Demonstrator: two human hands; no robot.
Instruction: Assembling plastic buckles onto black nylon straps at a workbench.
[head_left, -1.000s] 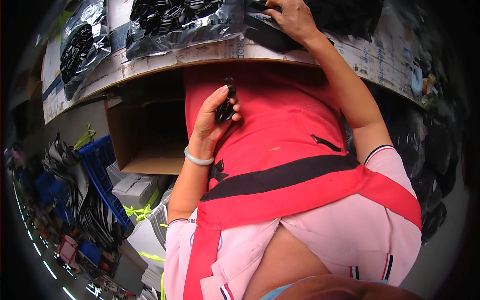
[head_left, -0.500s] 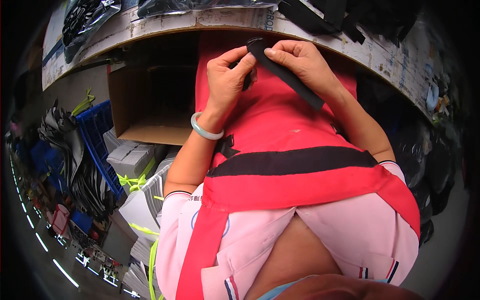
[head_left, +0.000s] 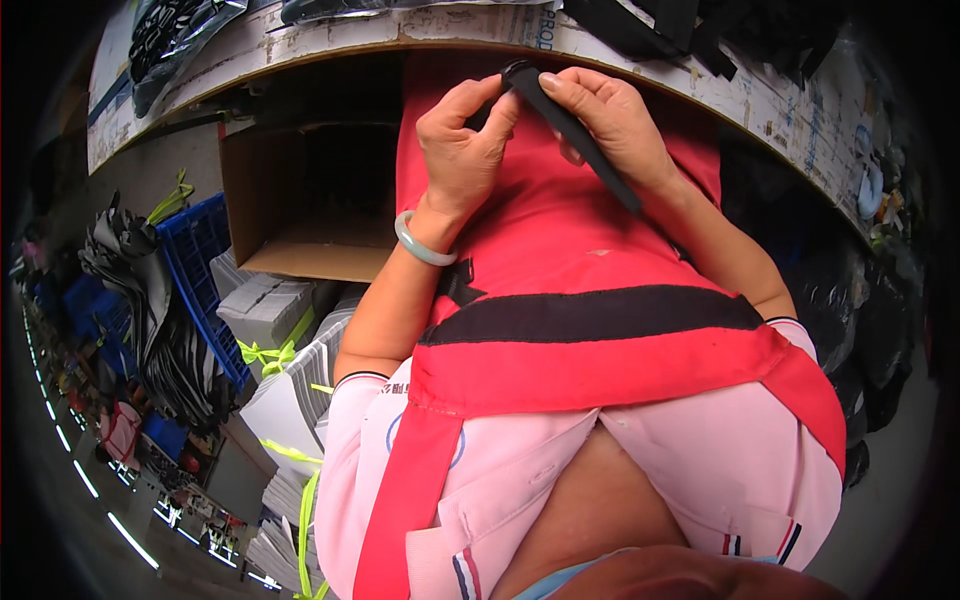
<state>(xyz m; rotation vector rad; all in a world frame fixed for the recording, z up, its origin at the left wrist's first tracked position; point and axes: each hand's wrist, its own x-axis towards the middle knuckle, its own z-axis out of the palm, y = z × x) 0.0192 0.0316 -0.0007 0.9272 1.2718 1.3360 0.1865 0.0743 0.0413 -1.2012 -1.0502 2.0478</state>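
Observation:
A flat black strap [head_left: 592, 155] is held between my two hands, above the red apron [head_left: 560, 240]. Its upper end sits near the table edge, and a small dark fitting or fold there is too unclear to tell. My left hand [head_left: 462, 150], with a pale bangle [head_left: 424, 240] on its wrist, pinches this end between thumb and fingers. My right hand [head_left: 618, 128] grips the strap just beside it, thumb on top. The strap's free end slants down to the right, under the right wrist.
A worn white worktable [head_left: 440, 35] curves across the front, bearing bagged black pieces [head_left: 185, 40] and loose black straps [head_left: 650, 30]. Below it stands an open cardboard box [head_left: 320, 262]. At my left are a blue crate [head_left: 205, 270] and bundled grey sheets [head_left: 270, 310]; black bags [head_left: 820, 310] lie right.
Both hands have shifted slightly up with the strap. The strap has turned, so it now shows narrower, and the right fingers have come round beneath it.

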